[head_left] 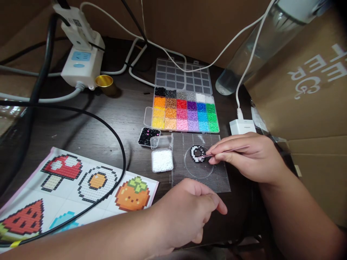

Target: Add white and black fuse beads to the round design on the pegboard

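Note:
My right hand is closed on slim pink tweezers, held almost level. The tips of the tweezers meet a small ring of black and white fuse beads on a clear pegboard; whether a bead is between them is too small to tell. My left hand hovers or rests at the near edge of the pegboard, index finger reaching out and the other fingers loosely curled, with nothing seen in it. Left of the board sit a small box of white beads and a small box of mostly black beads.
A sorted bead case lies open behind the pegboard. A pattern sheet is at left, crossed by a black cable. Around stand a power strip, a gold cup, a white charger, a bottle and cardboard walls.

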The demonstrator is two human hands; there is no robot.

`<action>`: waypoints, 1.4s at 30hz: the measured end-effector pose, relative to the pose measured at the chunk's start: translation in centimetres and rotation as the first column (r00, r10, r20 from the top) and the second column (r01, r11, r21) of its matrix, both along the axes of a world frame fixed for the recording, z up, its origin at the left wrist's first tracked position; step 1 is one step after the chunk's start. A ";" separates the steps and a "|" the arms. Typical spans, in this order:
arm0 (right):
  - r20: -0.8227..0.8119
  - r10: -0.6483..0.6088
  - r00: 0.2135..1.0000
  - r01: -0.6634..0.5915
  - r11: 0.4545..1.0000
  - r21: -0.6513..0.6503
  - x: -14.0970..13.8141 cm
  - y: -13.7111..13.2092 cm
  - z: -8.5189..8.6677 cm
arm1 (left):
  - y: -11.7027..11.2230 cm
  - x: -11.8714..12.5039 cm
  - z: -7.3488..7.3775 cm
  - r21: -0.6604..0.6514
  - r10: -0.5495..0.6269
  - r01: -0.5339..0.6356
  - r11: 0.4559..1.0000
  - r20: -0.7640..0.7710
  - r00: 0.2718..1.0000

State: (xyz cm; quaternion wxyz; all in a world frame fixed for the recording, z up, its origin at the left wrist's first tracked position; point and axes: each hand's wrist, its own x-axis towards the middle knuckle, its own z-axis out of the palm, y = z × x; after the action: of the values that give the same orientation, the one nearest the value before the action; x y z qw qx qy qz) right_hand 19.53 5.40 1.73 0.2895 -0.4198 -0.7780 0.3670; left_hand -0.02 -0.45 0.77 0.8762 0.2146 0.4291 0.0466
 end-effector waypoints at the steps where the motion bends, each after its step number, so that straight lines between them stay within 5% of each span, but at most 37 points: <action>1: -0.002 -0.002 1.000 0.002 1.000 0.000 0.0 0.0 0.0 | 0.0 0.0 0.0 -0.001 0.003 -0.003 1.000 0.004 1.000; 23: -0.034 0.008 0.999 -0.009 0.999 -0.044 0.2 0.0 -0.2 | -0.1 0.0 0.1 -0.039 0.050 -0.049 0.998 0.028 0.998; 28: -0.040 0.019 0.999 -0.021 0.999 -0.049 0.2 0.1 -0.2 | -0.2 0.1 0.3 -0.055 0.240 -0.239 0.969 0.005 0.971; 33: -0.035 0.027 0.999 -0.029 0.999 -0.035 0.2 0.1 -0.1 | -0.4 0.1 0.5 -0.081 0.520 -0.518 0.851 -0.007 0.854; 42: -0.049 0.062 0.997 -0.064 0.998 -0.027 0.4 0.3 -0.3 | -0.5 0.1 0.6 -0.050 0.593 -0.591 0.805 0.062 0.803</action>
State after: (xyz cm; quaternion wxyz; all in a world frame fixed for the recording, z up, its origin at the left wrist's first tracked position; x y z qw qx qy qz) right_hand 19.92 5.68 1.40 0.2902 -0.3903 -0.7783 0.3971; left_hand 0.08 -0.99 1.35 0.8362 0.0558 0.4424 0.3193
